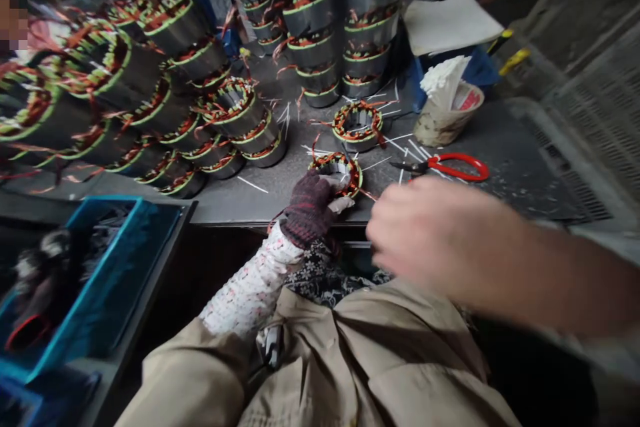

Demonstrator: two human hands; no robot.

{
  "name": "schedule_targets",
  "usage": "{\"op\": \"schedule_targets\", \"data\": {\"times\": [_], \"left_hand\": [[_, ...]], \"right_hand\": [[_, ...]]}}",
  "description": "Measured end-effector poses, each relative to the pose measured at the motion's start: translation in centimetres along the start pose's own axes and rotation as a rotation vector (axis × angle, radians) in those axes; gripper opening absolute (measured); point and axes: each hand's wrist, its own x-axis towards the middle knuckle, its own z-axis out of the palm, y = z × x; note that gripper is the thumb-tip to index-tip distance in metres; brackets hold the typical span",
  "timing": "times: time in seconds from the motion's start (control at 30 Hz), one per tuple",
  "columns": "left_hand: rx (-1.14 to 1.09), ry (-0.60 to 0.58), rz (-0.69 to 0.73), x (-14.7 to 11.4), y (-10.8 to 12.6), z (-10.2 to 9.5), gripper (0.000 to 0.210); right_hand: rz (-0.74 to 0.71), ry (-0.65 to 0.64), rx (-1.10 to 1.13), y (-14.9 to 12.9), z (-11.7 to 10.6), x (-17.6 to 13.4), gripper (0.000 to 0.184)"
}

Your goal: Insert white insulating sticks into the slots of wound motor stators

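My left hand (311, 203), in a dark maroon knitted glove with bare-looking light fingertips, grips the near side of a motor stator (356, 177) with copper windings, at the table's front edge. Its thumb and fingers lie over the ring's rim and opening. My bare right hand (425, 233) is to the right of the stator, blurred by motion. The fingers are curled closed, and what they hold, if anything, is hidden. A thin copper-coloured lead runs from the stator toward this hand. Just behind lies a second stator (357, 125). Red-handled scissors (457, 167) rest beyond my right hand.
Stacked stators (315, 47) stand at the back, with more stacks (250, 123) on the left. White strips (287, 117) are scattered about the grey table (515, 173). A tub (443, 121) holds white strips and a tape roll. Lower left is a blue bin (145, 227).
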Motion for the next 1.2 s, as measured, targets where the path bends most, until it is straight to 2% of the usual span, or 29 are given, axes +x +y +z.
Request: {"op": "schedule_targets", "data": {"times": [0.03,0.13,0.17,0.27,0.37,0.43,0.6,0.67,0.77,0.87,0.93,1.0,1.07,1.13,1.2], "left_hand": [[-0.020,0.011,-0.003,0.0,0.0,0.3,0.015],[0.012,0.108,0.031,-0.4,0.7,1.7,0.016],[0.029,0.153,0.062,-0.5,1.1,2.1,0.015],[0.040,0.229,0.178,-1.0,2.1,2.9,0.011],[0.084,0.242,0.229,-1.2,2.3,2.6,0.030],[0.101,0.224,0.230,-1.1,1.9,2.1,0.032],[0.078,0.127,0.168,-0.5,1.3,1.6,0.021],[0.100,0.154,0.178,-0.4,1.6,1.8,0.020],[0.141,0.226,0.286,-0.4,2.3,2.1,0.016],[0.201,0.303,0.414,-0.5,2.3,2.2,0.017],[0.184,0.314,0.455,-0.6,1.9,2.2,0.021],[0.128,0.292,0.454,-0.7,1.4,2.1,0.034],[0.093,0.271,0.428,-1.0,1.2,2.2,0.054],[0.101,0.263,0.382,-1.3,1.1,2.4,0.069],[0.110,0.274,0.344,-1.5,1.3,2.8,0.074]], "right_hand": [[0.048,-0.004,-0.010,2.8,0.0,0.0,0.022],[0.525,0.221,-0.092,11.1,0.5,0.2,0.020],[0.623,0.278,-0.123,13.4,1.0,0.5,0.018],[0.736,0.362,-0.177,17.8,2.8,1.7,0.013],[0.782,0.337,-0.174,19.7,4.2,3.0,0.009],[0.813,0.343,-0.158,20.2,4.6,3.2,0.010],[0.825,0.382,-0.111,20.2,4.7,2.8,0.014],[0.855,0.368,-0.120,20.1,4.8,3.1,0.015],[0.851,0.373,-0.128,20.6,5.0,3.6,0.012],[0.773,0.462,-0.106,21.2,5.2,3.4,0.010],[0.681,0.603,-0.045,20.6,5.4,2.8,0.011],[0.577,0.777,0.022,18.4,5.5,1.7,0.012],[0.463,0.903,0.024,14.7,5.7,0.1,0.010],[0.311,0.880,-0.066,10.4,6.0,-2.0,0.005],[0.130,0.778,-0.079,6.6,6.7,-4.1,0.015]]}}
